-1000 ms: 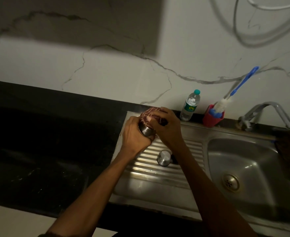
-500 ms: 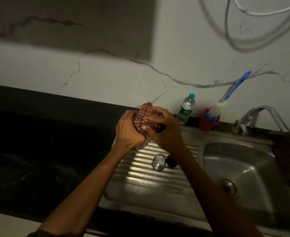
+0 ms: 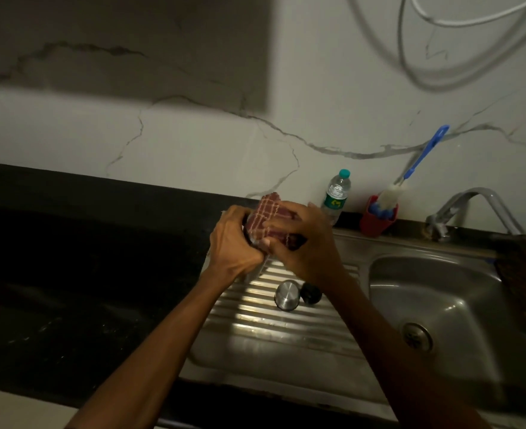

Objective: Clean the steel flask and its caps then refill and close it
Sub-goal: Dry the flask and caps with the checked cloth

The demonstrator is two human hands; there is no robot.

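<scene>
Above the ribbed steel drainboard [image 3: 274, 332], both hands hold the steel flask [image 3: 247, 233], which is almost wholly hidden. My left hand [image 3: 232, 243] grips its body. My right hand [image 3: 302, 243] presses a maroon checked cloth [image 3: 266, 221] around it. A steel cap [image 3: 286, 295] stands on the drainboard below my right wrist. Beside that cap, to its right, lies a small black cap [image 3: 311, 293].
A sink basin [image 3: 441, 308] with a drain lies to the right, a tap [image 3: 472, 209] behind it. A plastic water bottle [image 3: 336, 195] and a red cup [image 3: 376, 222] holding a blue-handled bottle brush [image 3: 416, 165] stand at the wall. Dark counter [image 3: 69, 258] stretches left.
The cloth now wraps more of the flask, and the steel seen a second ago is nearly hidden. My right hand has shifted over the cloth. The caps have not moved.
</scene>
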